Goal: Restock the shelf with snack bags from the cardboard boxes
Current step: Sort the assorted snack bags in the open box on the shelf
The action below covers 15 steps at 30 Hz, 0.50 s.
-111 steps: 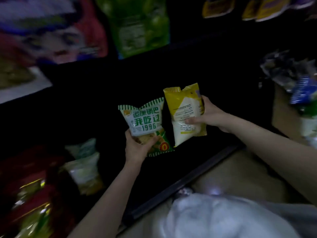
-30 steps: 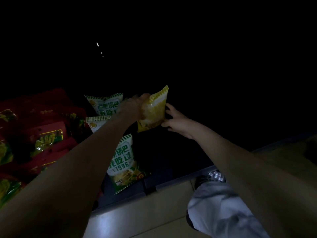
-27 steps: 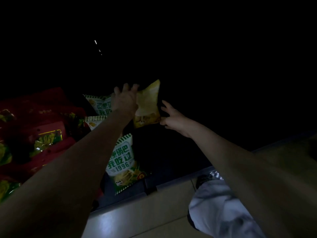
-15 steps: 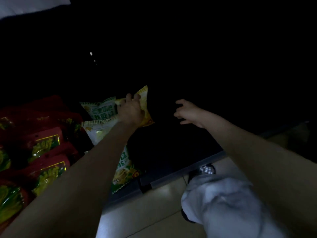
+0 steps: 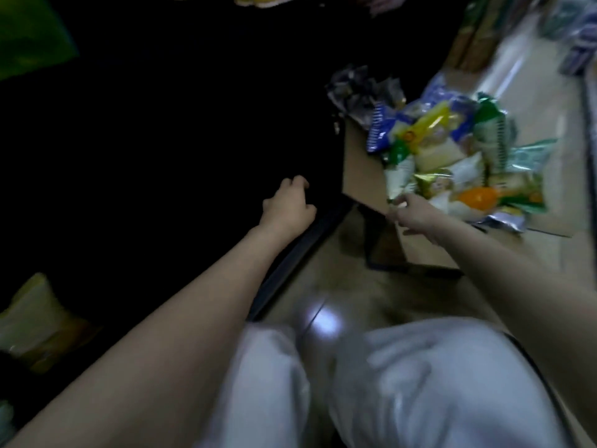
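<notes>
A cardboard box (image 5: 361,176) stands on the floor at the right, heaped with mixed snack bags (image 5: 452,150). My right hand (image 5: 412,213) reaches to the heap, its fingertips at the lower corner of a white and green bag (image 5: 399,179); the blur hides whether they pinch it. My left hand (image 5: 287,206) hangs over the dark shelf (image 5: 290,263) near its front rail, fingers loosely curled, holding nothing. A yellow and white bag (image 5: 35,321) lies on the shelf at the lower left.
My knees in white trousers (image 5: 355,383) fill the bottom of the view. A green bag (image 5: 29,33) hangs at the top left. Pale floor (image 5: 533,92) runs past the box, with more packs at the far right edge.
My left hand has let go of the yellow bag and pulled back from the shelf. My view has swung right, and my right hand has moved over to the box.
</notes>
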Each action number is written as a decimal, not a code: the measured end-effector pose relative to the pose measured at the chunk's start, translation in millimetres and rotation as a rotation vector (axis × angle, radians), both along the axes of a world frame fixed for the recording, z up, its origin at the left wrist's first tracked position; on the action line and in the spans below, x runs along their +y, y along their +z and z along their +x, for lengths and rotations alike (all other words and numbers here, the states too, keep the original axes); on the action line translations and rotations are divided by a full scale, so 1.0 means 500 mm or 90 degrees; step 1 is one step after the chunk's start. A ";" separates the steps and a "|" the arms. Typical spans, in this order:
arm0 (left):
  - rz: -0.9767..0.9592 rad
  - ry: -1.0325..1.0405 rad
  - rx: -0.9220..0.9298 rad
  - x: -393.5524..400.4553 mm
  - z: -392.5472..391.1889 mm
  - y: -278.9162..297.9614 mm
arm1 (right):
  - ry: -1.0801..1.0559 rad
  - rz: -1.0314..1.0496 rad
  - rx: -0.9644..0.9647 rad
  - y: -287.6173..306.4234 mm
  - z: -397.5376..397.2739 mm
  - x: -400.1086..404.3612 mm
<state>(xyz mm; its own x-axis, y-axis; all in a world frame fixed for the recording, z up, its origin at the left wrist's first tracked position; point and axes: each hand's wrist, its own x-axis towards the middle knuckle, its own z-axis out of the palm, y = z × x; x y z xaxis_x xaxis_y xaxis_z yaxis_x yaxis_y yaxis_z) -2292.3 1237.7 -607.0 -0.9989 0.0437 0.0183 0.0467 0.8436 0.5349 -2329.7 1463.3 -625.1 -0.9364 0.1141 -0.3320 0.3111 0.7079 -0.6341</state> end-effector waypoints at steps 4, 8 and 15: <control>-0.014 -0.073 -0.043 0.137 -0.074 -0.037 | 0.101 0.179 -0.007 -0.052 -0.007 0.142; -0.027 -0.087 -0.083 0.177 -0.117 -0.102 | 0.239 0.326 -0.079 -0.113 -0.031 0.208; -0.018 -0.040 -0.089 0.184 -0.137 -0.130 | 0.487 0.645 -0.050 -0.180 -0.027 0.149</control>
